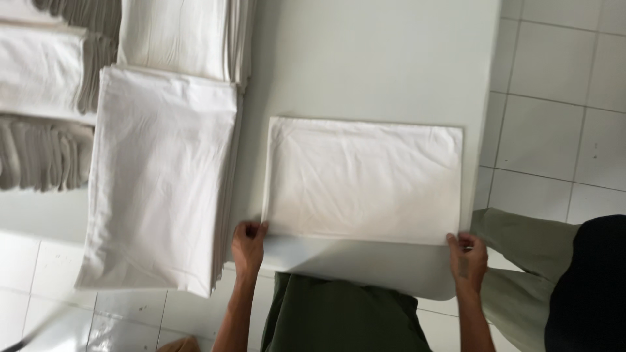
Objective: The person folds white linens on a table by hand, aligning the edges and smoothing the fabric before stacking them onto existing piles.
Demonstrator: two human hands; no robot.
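A white cloth (362,177) lies folded flat on the pale table (365,58), with a lower part hanging over the near edge. My left hand (249,244) pinches its near left corner. My right hand (467,257) grips the near right corner, close to the table's right edge. Both hands hold the fold line taut between them.
A tall stack of folded white cloths (160,176) sits left of the cloth, overhanging the table's near edge. Another stack (182,36) lies behind it. Grey folded towels (42,153) are piled at far left. A person in olive trousers (528,261) stands at right on the tiled floor (561,98).
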